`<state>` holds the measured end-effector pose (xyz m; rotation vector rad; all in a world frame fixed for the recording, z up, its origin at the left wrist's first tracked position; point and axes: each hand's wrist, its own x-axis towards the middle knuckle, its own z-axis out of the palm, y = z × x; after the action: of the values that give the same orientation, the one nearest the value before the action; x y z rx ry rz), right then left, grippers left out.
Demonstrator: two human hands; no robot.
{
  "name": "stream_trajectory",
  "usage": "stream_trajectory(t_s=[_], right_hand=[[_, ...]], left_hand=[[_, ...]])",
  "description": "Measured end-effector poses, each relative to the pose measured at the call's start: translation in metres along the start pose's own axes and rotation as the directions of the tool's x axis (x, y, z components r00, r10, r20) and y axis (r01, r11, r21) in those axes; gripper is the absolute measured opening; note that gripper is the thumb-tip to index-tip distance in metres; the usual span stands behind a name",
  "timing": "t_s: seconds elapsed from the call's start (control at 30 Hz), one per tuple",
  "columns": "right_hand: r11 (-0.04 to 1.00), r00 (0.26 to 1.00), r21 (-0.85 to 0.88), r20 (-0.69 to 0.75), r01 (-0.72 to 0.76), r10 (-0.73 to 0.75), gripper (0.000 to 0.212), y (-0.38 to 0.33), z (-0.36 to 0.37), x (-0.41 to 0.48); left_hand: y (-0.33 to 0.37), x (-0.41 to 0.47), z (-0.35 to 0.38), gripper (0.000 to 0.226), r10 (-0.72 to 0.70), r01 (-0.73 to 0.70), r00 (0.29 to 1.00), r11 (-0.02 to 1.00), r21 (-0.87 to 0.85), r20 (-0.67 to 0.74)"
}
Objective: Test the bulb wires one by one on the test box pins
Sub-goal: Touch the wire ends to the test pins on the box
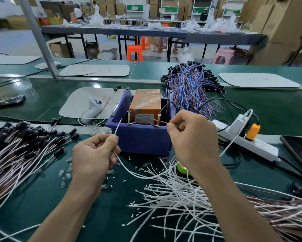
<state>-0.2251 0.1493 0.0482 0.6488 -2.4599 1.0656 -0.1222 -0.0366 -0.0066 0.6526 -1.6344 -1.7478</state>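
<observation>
A blue test box (143,140) sits mid-table with an orange block (145,102) inside and two upright screw pins, the left pin (128,117) and the right pin (158,120), on its front rim. My left hand (94,154) pinches a white wire (117,127) whose tip points up just left of the left pin, apart from it. My right hand (192,137) pinches a thin brown wire (161,122) whose end lies against the right pin. The white wire loops down between my hands.
Black-capped bulb wires (24,145) are piled at the left, loose white and brown wires (199,198) at the lower right, a blue-and-brown bundle (190,84) behind the box. A white power strip (246,142) with plugs lies to the right, a white controller (93,109) on a mat behind left.
</observation>
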Motion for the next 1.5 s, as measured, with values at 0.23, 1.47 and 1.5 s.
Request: stream_trajectory(t_s=[0.23,1.47,1.5], right_hand=[[1.0,0.999,0.008,0.031,0.018,-0.018,0.015,-0.0004,-0.0006,-0.0007],[0.999,0.997,-0.025,0.056,-0.042,0.043,0.023,-0.0015,0.0009,-0.0004],[0.999,0.998,-0.025,0.056,-0.041,0.042,0.022,-0.0014,0.0008,-0.0005]], left_hand=[[0.0016,-0.0026,0.0019,0.025,0.026,-0.027,0.999,0.999,0.024,0.021],[-0.0031,-0.0034,0.0066,0.025,0.022,-0.023,0.999,1.0,0.011,0.036],[-0.003,-0.0031,0.0064,0.025,0.021,-0.021,0.999,1.0,0.008,0.033]])
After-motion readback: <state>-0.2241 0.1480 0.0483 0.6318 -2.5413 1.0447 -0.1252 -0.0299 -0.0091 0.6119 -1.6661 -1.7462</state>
